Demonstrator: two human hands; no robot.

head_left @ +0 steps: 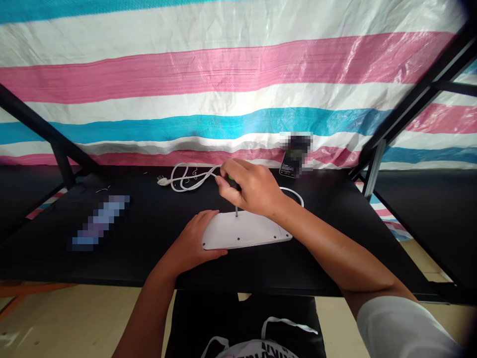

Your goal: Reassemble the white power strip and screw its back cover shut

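Observation:
A white power strip (257, 231) lies face down on the black table (149, 214), with several dark screw holes showing on its back. My left hand (196, 238) grips its left end, thumb along the near edge and fingers along the far side. My right hand (249, 186) is wrapped around the handle of a screwdriver (236, 211), held upright over the strip. Its metal shaft points down into a hole near the far edge. A bit of green and black handle shows between the fingers.
The white cable with its plug (163, 181) lies coiled behind the strip. A phone (288, 164) leans against the striped sheet (223, 74) at the back. A blurred flat item (100, 223) lies at left. Black metal frame bars slope at both sides.

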